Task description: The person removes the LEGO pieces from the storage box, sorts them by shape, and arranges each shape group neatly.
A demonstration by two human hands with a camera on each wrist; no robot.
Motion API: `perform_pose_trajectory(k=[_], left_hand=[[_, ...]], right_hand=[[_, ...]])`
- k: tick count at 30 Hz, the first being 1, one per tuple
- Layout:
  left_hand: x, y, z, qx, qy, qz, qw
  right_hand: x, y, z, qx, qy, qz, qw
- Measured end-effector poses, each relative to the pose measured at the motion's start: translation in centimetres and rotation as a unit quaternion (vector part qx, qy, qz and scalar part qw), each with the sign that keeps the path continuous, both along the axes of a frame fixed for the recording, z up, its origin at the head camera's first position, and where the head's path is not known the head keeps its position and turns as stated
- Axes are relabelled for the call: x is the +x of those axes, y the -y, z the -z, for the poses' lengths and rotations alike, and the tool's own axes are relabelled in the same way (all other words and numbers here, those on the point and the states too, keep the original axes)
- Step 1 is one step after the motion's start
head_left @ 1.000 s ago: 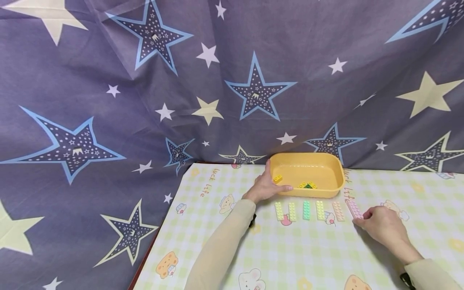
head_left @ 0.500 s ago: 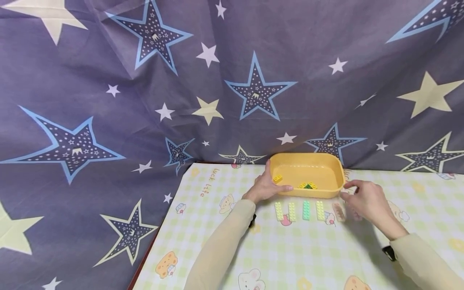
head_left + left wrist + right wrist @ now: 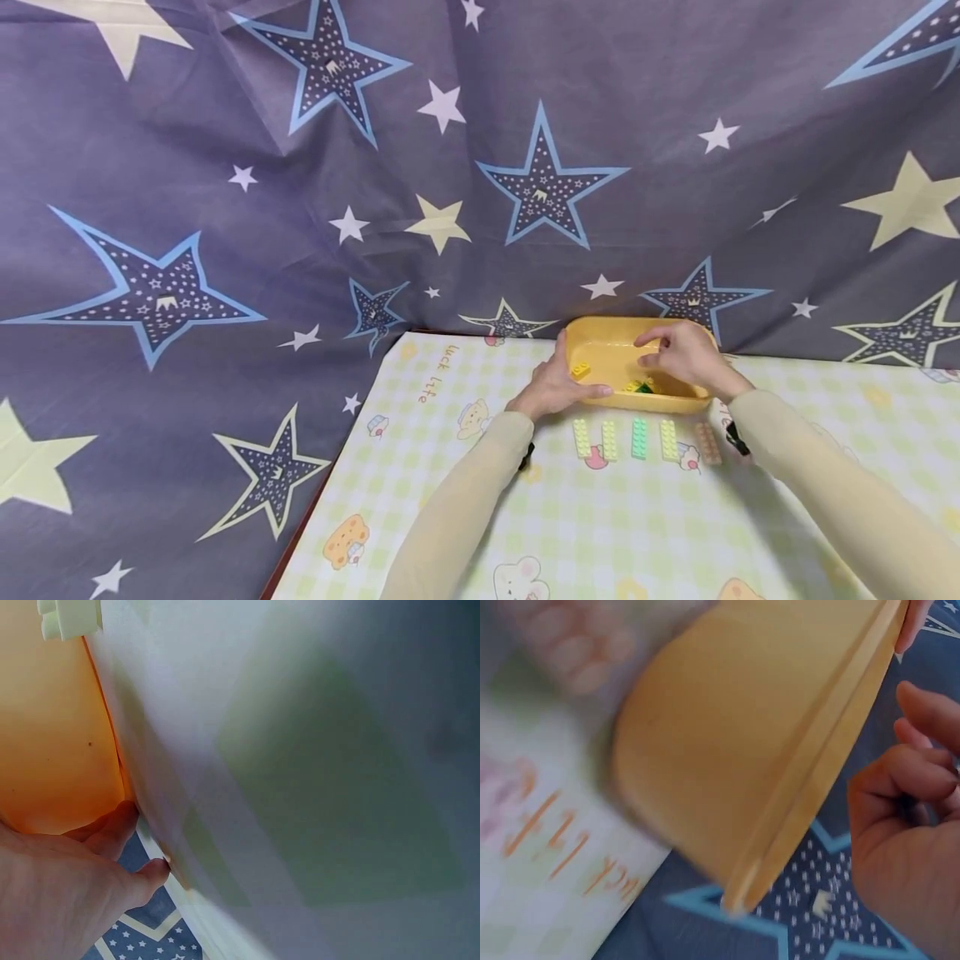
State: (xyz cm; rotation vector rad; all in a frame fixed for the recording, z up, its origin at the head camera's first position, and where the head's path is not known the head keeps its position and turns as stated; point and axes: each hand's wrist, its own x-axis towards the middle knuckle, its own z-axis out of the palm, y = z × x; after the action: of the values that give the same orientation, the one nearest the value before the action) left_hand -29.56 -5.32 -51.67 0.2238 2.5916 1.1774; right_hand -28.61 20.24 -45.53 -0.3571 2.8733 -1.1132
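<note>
Star-printed cloth [image 3: 480,267] hangs behind my checked surface [image 3: 600,525]. Toward the nine-o'clock end of the yellow bin [image 3: 667,404], my left grip [image 3: 551,387] grasps the rim. From four o'clock my right grip [image 3: 684,354] hangs over the bin, released, thumb and forefinger parted. Inside, a yellow brick [image 3: 580,370] lies near nine, a green piece [image 3: 644,387] near six. Just outside six, a row of pastel bricks [image 3: 638,439] lies flat.

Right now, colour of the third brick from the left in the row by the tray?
Third brick: mint green; shows best in the head view.
</note>
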Motion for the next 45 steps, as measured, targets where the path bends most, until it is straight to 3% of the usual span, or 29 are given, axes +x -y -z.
perform_pose_trajectory(k=[9,16,27,36,45], left_hand=[[0.0,-0.1,0.1,-0.001,-0.005,0.011,0.9999],[0.0,-0.3,0.1,-0.004,-0.005,0.010,0.9999],[0.1,-0.7,-0.1,0.002,-0.008,0.022,0.9997],[-0.4,-0.7,-0.2,-0.004,-0.030,0.022,0.9993],[-0.2,-0.2,0.0,-0.009,-0.018,0.003,0.9998]], right_hand=[[-3.3,4.1,2.0,-0.001,0.027,-0.051,0.9983],[-4.5,6.0,3.5,-0.008,0.040,-0.065,0.9970],[-4.7,6.5,4.7,0.004,0.053,-0.079,0.9955],[-4.7,6.2,4.3,0.035,0.048,-0.063,0.9962],[-4.1,5.8,4.1,0.017,0.043,-0.047,0.9978]])
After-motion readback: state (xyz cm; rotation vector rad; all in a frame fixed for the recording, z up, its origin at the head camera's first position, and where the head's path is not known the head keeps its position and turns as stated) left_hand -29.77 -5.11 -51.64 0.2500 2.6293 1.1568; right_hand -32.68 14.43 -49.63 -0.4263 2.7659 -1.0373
